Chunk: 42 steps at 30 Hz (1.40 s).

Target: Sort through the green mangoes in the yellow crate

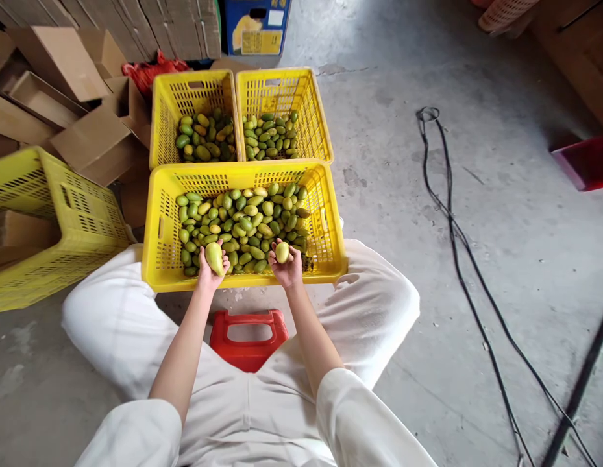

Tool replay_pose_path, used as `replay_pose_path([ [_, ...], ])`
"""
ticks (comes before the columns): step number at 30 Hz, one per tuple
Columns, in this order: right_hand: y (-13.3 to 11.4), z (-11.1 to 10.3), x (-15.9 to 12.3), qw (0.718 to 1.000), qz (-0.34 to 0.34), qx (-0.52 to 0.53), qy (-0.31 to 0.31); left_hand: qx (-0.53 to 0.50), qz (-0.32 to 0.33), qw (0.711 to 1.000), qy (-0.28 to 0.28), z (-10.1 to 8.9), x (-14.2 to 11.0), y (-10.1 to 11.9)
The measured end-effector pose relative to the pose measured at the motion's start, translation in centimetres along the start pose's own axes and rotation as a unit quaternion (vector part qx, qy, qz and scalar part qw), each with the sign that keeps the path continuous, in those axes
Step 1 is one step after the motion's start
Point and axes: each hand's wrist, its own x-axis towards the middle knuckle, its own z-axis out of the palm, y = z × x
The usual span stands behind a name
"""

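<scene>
Palm up, my left hand (209, 279) is closed around a large yellow-green mango (214, 258) above the near rim of the front yellow crate (247, 170). My right hand (291, 272) cups a smaller, rounder pale-green mango (282, 252) a short way to the right, its fingers curled about it. Below and beyond both hands, many green and yellowish mangoes (243, 224) lie in that crate. Behind it stand a left yellow crate (158, 123) and a right yellow crate (323, 130), each holding more mangoes.
Open cardboard boxes (94, 139) pile up at the left behind a yellow crate (82, 207) with cardboard inside. Between my legs is a red plastic stool (250, 353). Black cables (454, 227) run over the concrete floor at right. A blue carton (257, 26) stands at the back.
</scene>
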Motion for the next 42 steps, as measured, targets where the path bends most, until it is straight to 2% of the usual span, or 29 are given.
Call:
replay_pose_path([
  [5, 0.1, -0.3, 0.2, 1.000, -0.010, -0.024, 0.002, -0.033, 0.022, 0.998, 0.045, 0.4, -0.1, 0.0],
  [12, 0.0, -0.2, 0.4, 0.999, -0.022, -0.003, 0.031, 0.002, 0.019, 1.000, 0.020, 0.8, -0.6, -0.1],
  [19, 0.4, 0.1, 0.2, 0.997, -0.052, -0.059, 0.021, 0.041, 0.008, 0.998, 0.051, 1.0, -0.6, -0.3],
  [22, 0.4, 0.2, 0.1, 0.997, -0.050, -0.053, 0.015, 0.070, 0.000, 0.997, 0.032, 1.0, -0.6, -0.3],
  [26, 0.2, 0.2, 0.1, 0.997, -0.036, -0.068, 0.026, 0.118, 0.028, 0.993, -0.013, 0.5, -0.5, -0.4],
  [31, -0.1, 0.1, 0.0, 0.999, -0.036, -0.033, 0.019, 0.161, 0.000, 0.987, -0.030, -0.2, -0.5, -0.4],
  [34, 0.0, 0.2, -0.2, 0.999, -0.041, -0.032, -0.001, 0.150, 0.006, 0.987, -0.053, -0.3, -0.6, -0.5],
  [39, 0.5, 0.3, -0.4, 0.996, -0.054, -0.075, -0.010, 0.069, 0.061, 0.996, 0.020, -0.5, -0.4, -0.8],
  [42, 0.5, 0.1, -0.5, 0.995, -0.026, -0.092, -0.017, 0.046, 0.056, 0.997, 0.015, -0.4, -0.4, -0.6],
])
